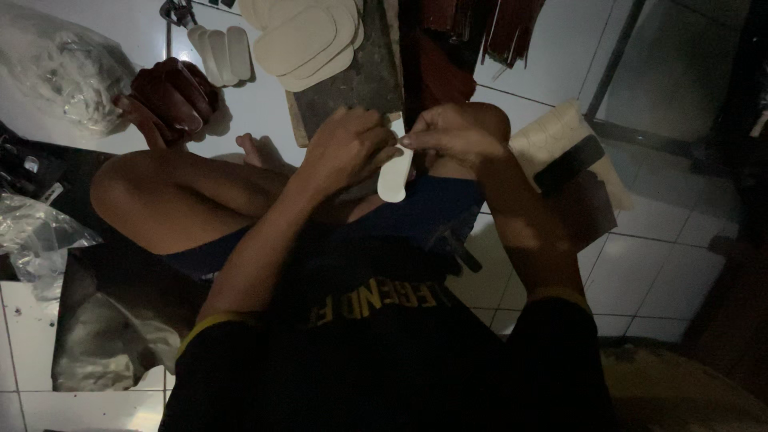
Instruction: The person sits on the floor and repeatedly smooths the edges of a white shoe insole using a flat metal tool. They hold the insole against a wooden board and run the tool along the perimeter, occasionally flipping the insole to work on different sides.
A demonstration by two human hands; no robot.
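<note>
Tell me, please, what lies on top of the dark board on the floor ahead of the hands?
A fanned stack of pale insole-shaped pieces lies on the dark board. Its near end is hidden behind the left hand, which with the right hand holds a small white piece.

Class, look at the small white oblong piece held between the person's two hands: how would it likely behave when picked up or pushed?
The white oblong piece looks thin and flat, so it is probably light. It hangs straight from the fingertips of the left hand and right hand without drooping, suggesting some stiffness. Being flat with rounded ends, it would likely slide, not roll.
</note>
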